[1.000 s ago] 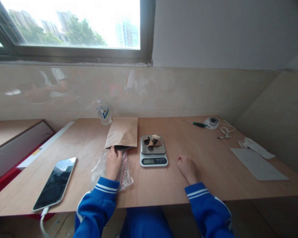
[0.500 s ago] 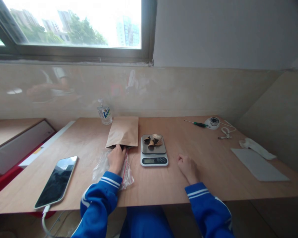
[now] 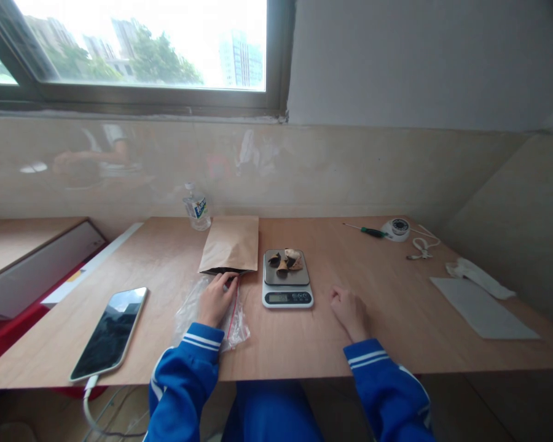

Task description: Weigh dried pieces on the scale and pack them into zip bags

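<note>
Fingers [image 3: 225, 283] of the left hand [image 3: 215, 301] are laid at the dark open mouth of the brown paper bag [image 3: 230, 244], their tips touching its near edge; whether the edge is pinched between them cannot be told. The bag is laid flat on the desk [image 3: 373, 294], its mouth turned toward the person and its closed end pointed at the wall. Beneath the left palm and wrist a clear plastic bag [image 3: 191, 307] with a red seal strip is spread, crumpled, just in front of the paper bag.

Just to the right of the paper bag a small kitchen scale [image 3: 286, 288] is set, and several dark and pale pieces [image 3: 286, 260] are piled on its plate. The right hand [image 3: 349, 312] is rested on the bare desk to the right of the scale, loosely curled into a soft fist, with nothing held in it.

A phone [image 3: 110, 331] with a cable plugged in is placed at the left, near the desk's front edge. A water bottle [image 3: 196, 207] is stood behind the paper bag, by the wall. At the far right a screwdriver [image 3: 366, 231], a round white device [image 3: 397, 228] and a sheet of paper [image 3: 482, 307] are laid.
</note>
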`<state>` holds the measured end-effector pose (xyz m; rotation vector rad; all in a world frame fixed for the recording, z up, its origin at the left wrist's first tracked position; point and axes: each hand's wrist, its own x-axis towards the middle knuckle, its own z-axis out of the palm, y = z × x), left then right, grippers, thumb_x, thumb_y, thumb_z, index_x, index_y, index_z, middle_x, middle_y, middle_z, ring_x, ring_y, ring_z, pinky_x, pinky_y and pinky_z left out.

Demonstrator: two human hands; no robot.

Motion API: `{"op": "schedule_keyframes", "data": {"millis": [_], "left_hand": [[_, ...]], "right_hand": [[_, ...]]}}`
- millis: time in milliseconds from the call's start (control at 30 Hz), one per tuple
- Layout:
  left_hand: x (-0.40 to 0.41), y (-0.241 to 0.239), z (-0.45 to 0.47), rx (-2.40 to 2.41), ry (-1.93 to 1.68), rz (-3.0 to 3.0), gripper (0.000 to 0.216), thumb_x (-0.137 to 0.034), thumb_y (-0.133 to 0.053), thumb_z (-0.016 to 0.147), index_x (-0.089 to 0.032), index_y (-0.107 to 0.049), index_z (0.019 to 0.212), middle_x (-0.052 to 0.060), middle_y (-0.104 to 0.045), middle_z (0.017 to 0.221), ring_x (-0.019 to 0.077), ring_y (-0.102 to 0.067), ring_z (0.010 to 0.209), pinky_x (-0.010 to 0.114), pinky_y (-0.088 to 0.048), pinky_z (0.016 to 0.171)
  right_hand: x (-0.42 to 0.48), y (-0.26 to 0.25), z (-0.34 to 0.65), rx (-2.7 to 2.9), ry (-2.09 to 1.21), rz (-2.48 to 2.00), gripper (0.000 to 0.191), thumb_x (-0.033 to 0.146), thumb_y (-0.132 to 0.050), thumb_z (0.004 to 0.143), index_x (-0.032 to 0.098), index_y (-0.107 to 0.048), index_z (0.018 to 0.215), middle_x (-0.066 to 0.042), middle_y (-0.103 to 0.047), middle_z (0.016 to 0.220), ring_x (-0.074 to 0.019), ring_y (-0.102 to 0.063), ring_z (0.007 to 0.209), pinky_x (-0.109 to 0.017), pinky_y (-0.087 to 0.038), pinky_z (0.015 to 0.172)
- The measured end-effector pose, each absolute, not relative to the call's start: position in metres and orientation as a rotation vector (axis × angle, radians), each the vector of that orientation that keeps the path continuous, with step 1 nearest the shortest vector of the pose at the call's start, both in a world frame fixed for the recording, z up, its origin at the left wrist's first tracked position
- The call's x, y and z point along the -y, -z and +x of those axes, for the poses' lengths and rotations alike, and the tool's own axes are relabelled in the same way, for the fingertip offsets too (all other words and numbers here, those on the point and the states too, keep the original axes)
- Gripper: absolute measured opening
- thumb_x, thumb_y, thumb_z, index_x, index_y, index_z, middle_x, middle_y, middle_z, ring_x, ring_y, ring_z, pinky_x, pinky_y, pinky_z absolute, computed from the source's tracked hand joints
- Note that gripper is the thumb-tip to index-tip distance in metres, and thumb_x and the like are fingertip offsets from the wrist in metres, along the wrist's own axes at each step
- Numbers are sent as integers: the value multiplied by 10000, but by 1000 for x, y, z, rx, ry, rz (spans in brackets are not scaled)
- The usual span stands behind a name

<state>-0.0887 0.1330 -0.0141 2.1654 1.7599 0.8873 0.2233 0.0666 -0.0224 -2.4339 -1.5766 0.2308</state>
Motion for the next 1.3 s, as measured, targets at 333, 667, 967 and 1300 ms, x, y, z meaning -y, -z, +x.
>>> {"op": "schedule_keyframes", "data": {"millis": [333, 667, 967, 1300], "left_hand": [[-124, 18, -89, -1525, -1055, 2187, 296, -421, -433, 868, -201, -631, 880, 15, -624, 753, 121, -536, 616, 234, -424, 627], [-110, -7, -74, -1287, -1011, 2079, 239, -388, -376, 879, -194, -502, 823, 10, -583, 761, 123, -545, 657, 228, -431, 602], [-122, -19, -15, -1020, -708, 2484, 218, -228, -405, 848, -221, -593, 959, 50, -592, 949, 164, -569, 842, 284, -455, 780], [-128, 0, -10, -1153, -938, 2631, 349, -150, -433, 842, -278, -612, 1113, 75, -502, 1194, 194, -527, 987, 363, -430, 885]], "right_hand": [[-66, 23, 224, 1588, -243, -2431, 250, 147, -418, 801, 215, -655, 760, -29, -643, 743, -110, -460, 577, -243, -179, 514], [-67, 18, 221, 1608, -221, -2458, 262, 154, -410, 818, 213, -666, 806, -52, -673, 821, -129, -539, 645, -250, -189, 513], [-68, 20, 221, 1625, -189, -2460, 273, 156, -415, 820, 215, -681, 817, -51, -674, 814, -131, -562, 670, -246, -219, 524], [-67, 15, 219, 1622, -197, -2484, 277, 168, -411, 829, 228, -681, 846, -57, -683, 840, -137, -572, 675, -248, -219, 524]]}}
